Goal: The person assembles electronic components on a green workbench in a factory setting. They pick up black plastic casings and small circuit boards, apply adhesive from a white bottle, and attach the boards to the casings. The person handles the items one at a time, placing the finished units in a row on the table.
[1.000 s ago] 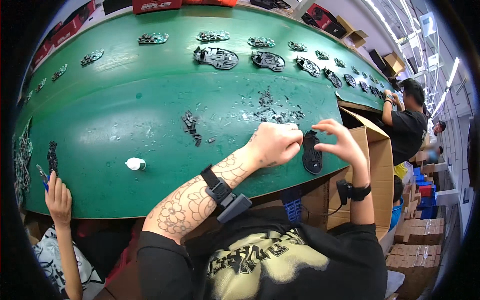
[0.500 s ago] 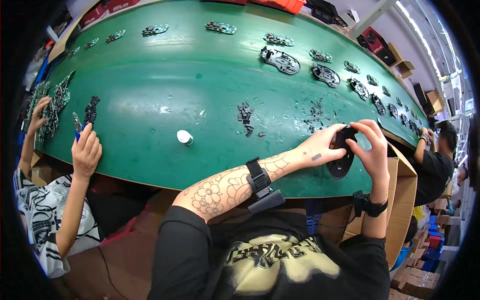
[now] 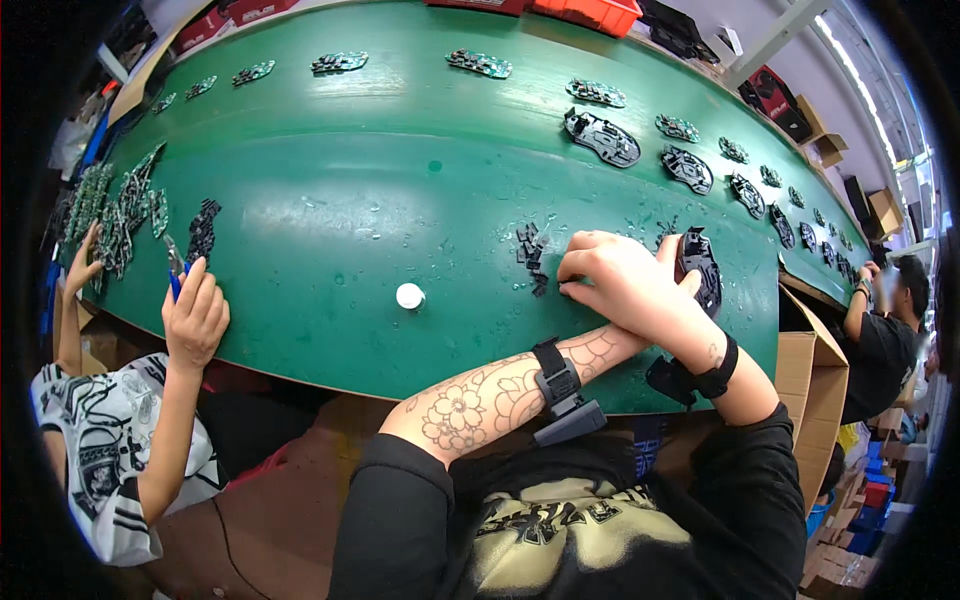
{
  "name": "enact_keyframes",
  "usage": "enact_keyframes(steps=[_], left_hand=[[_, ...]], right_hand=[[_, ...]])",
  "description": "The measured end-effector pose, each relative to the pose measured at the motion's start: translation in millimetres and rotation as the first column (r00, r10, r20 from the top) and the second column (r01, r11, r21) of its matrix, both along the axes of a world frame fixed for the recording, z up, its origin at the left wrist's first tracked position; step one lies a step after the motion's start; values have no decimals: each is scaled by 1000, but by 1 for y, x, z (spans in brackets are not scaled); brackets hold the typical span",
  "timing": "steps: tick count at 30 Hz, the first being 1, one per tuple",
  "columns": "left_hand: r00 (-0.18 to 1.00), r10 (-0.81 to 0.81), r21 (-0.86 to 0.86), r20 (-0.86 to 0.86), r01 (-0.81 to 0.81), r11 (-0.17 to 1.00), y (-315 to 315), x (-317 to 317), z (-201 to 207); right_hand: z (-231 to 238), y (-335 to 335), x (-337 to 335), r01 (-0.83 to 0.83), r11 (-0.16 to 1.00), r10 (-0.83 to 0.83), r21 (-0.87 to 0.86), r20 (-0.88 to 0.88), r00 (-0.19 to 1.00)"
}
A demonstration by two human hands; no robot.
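Note:
My left hand (image 3: 669, 254) grips a black computer mouse shell (image 3: 703, 272) at its left edge; its cavity and inner ribs face up. My right hand (image 3: 622, 283) crosses over my left wrist and hides much of that hand. Its fingers are curled together beside a small heap of black plastic pieces (image 3: 530, 250); whatever is between the fingertips is hidden. Part of a second scatter of small black bits (image 3: 665, 229) shows behind my hands.
Mouse shells (image 3: 602, 137) and green circuit boards (image 3: 478, 64) line the far side of the green table (image 3: 330, 250). A white round container (image 3: 410, 296) stands left of my arm. A co-worker's hand (image 3: 196, 315) holds blue-handled cutters (image 3: 176, 268). An open cardboard box (image 3: 795, 375) sits at right.
My right hand has left the mouse shell and swung left across my left wrist to the black pieces. The shell has turned from its smooth outer side to its open inner side.

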State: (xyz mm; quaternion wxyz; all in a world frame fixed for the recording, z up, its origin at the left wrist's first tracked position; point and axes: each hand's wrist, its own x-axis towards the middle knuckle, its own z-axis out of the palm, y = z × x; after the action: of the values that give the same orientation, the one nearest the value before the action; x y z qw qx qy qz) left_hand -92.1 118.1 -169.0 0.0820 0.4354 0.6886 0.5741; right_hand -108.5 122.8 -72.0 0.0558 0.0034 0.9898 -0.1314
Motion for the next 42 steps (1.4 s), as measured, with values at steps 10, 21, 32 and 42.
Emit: enact_keyframes(steps=[10, 21, 32, 42], left_hand=[[592, -305, 431, 746, -80, 899, -10, -27, 33], [643, -300, 488, 704, -132, 863, -7, -25, 32], [623, -364, 448, 693, 24, 894, -16, -26, 35], [887, -281, 441, -367, 432, 787, -33, -14, 34]], right_hand=[[50, 45, 29, 275, 842, -494, -464, -459, 738], [27, 109, 53, 332, 579, -630, -744, -150, 762], [40, 166, 4, 421, 393, -500, -817, 194, 844], [-38, 121, -193, 75, 833, -249, -548, -251, 935]])
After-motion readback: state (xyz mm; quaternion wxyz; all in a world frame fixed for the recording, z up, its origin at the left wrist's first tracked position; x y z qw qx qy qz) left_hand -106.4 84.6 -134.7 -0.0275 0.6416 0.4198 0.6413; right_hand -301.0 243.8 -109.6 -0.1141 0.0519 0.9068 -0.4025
